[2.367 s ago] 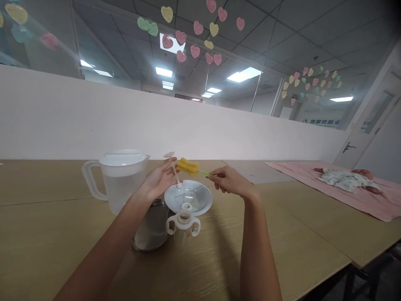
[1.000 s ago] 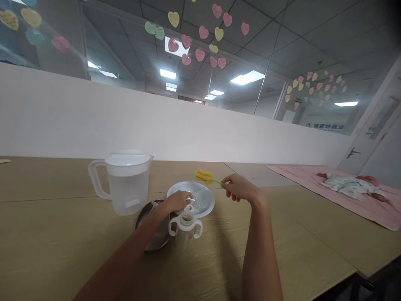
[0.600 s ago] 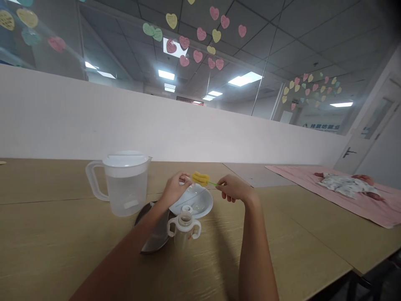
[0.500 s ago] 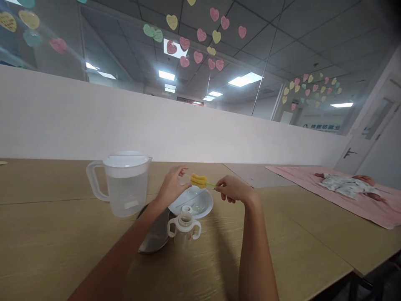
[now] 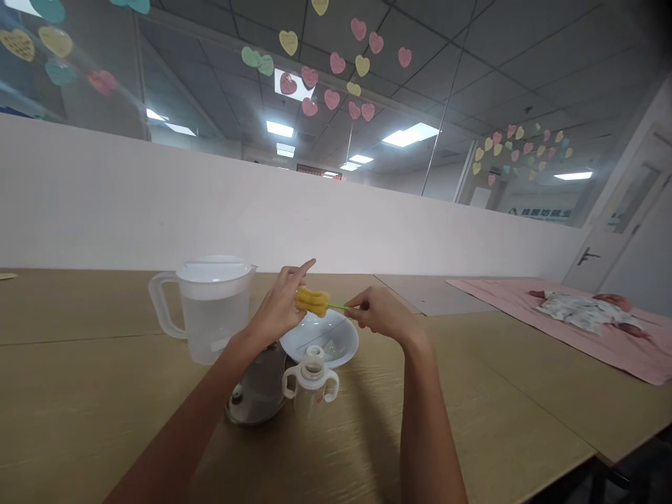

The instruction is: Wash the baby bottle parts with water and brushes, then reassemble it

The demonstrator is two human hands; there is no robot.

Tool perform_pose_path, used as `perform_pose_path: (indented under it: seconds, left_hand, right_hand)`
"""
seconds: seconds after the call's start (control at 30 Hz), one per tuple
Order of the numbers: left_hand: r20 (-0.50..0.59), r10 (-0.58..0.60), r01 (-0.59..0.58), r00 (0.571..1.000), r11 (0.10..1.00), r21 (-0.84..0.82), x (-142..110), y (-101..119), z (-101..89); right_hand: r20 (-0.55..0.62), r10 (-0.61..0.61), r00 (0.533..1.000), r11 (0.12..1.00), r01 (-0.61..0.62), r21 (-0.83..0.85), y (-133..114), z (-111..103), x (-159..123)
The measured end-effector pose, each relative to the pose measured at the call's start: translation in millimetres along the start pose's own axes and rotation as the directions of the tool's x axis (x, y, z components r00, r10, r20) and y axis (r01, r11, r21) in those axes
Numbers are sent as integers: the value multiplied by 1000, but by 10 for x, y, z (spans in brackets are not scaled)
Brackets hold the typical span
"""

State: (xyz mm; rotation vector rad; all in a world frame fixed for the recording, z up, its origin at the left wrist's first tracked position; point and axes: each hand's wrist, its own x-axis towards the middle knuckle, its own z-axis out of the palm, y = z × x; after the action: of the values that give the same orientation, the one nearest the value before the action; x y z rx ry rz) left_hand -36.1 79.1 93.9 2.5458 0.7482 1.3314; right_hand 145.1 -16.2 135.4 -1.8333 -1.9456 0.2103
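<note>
My right hand [image 5: 375, 308] pinches the thin green handle of a yellow sponge brush [image 5: 313, 302], held level above a white bowl [image 5: 344, 357]. My left hand [image 5: 281, 301] curls around a small clear piece, seemingly a bottle cap, mostly hidden by the fingers. Its index finger points up and away. The sponge's left end is at the left palm, at the clear piece. Inside the bowl are water and a small clear part [image 5: 330, 348]. In front stands an open baby bottle [image 5: 311, 381] with two white handles. A metal tray [image 5: 260, 392] lies left of it.
A clear lidded pitcher [image 5: 215, 308] with water stands behind the tray at the left. On the right, a baby doll [image 5: 582, 310] in patterned clothing lies on a pink cloth [image 5: 504, 297]. A white wall [image 5: 325, 231] runs behind the table [image 5: 472, 392].
My left hand set down a white stemmed piece in the tray, reached into the bowl and came up with the clear piece. The sponge brush has moved left to meet it.
</note>
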Motion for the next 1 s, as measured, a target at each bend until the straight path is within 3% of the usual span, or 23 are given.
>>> perform_pose_path:
  seconds: [0.13, 0.2, 0.3, 0.37, 0.47, 0.5, 0.53, 0.7, 0.77, 0.83, 0.93, 1.0]
  left_hand:
    - [136, -9, 21, 991, 996, -90, -32, 116, -41]
    - [179, -62, 100, 982, 973, -209, -31, 142, -60]
    - [65, -282, 276, 957, 824, -494, 5, 115, -56]
    - [-93, -502, 325, 860, 678, -659, 43, 63, -34]
    - [-217, -726, 344, 653, 540, -768, 85, -16, -5]
    - [-207, -755, 371, 622, 518, -771, 90, -31, 2]
    - [-174, -765, 406, 619, 502, -764, 91, -36, 9]
    - [-31, -716, 482, 697, 500, -719, 60, 59, 79]
    - [8, -689, 530, 725, 550, -645, 46, 110, 83]
    - [81, -615, 547, 785, 626, -556, 32, 150, 41]
    - [155, -391, 410, 907, 737, -537, 7, 198, -104]
    - [147, -251, 289, 957, 765, -575, -6, 222, -213]
  right_hand:
    - [-83, -85, 993, 976, 66, -206, -97, 49, 20]
    - [-89, -127, 988, 960, 100, -263, -135, 49, 14]
    - [-67, -207, 976, 950, 185, -251, -171, 40, 7]
    - [-80, -231, 970, 949, 206, -238, -194, 45, 15]
    - [-128, -238, 963, 955, 208, -212, -233, 83, 51]
    - [-146, -243, 959, 958, 214, -192, -242, 100, 68]
    - [-165, -247, 955, 961, 219, -171, -245, 115, 85]
    - [-239, -190, 952, 981, 178, -71, -124, 93, 116]
    - [-229, -153, 961, 988, 156, -7, -24, 36, 90]
    - [-194, -132, 972, 988, 146, 57, 76, -22, 52]
    - [-161, -108, 981, 979, 133, 156, 183, -75, 7]
    - [-148, -97, 984, 968, 128, 214, 215, -83, -7]
